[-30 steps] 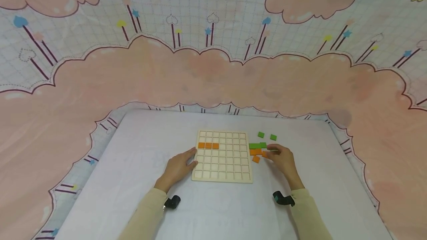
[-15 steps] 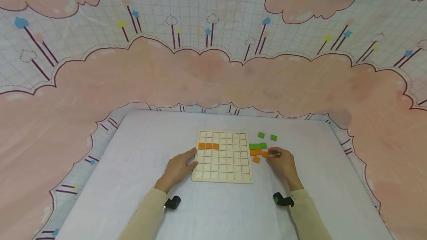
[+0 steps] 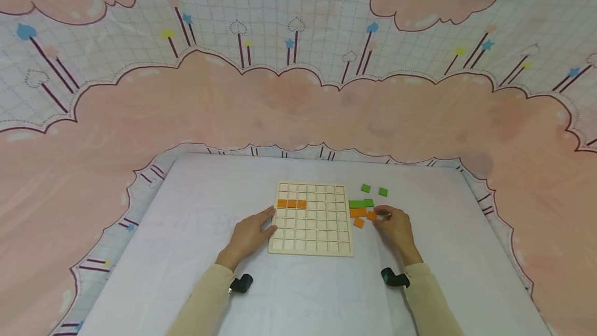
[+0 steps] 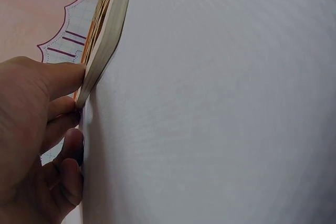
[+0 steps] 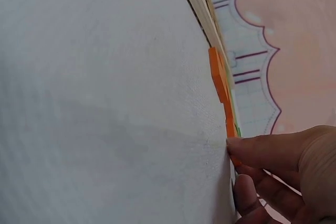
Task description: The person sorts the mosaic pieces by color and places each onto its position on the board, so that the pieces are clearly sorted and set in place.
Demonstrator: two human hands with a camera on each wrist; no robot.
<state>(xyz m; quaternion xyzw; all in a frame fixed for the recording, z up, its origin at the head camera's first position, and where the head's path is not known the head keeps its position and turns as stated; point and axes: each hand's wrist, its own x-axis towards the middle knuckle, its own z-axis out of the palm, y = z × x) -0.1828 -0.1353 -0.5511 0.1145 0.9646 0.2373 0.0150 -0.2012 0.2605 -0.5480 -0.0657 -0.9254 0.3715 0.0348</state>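
backdrop's a printed cloth with peachy clouds on a pale grid, filling everything past 12 o'clock of the white table. roughly mid-table there's a flat wooden board gridded into little squares, with a row of three orange tiles sitting in it toward 10 o'clock. the left hand is at the board's 9 o'clock edge, thumb and fingertips touching the side, fingers pretty relaxed, not clenched. over at 3 o'clock the right hand looks to be pinching a small orange tile between thumb and finger. between that hand and the board there's a green strip up against the edge, with a green tile at its 3 o'clock end, an orange strip just on its 6 o'clock side, and a loose orange piece lying crooked below those. two more green squares lie apart at about 2 o'clock. both arms come in from around 6 o'clock in cream sleeves, each wrist wearing a black gadget.
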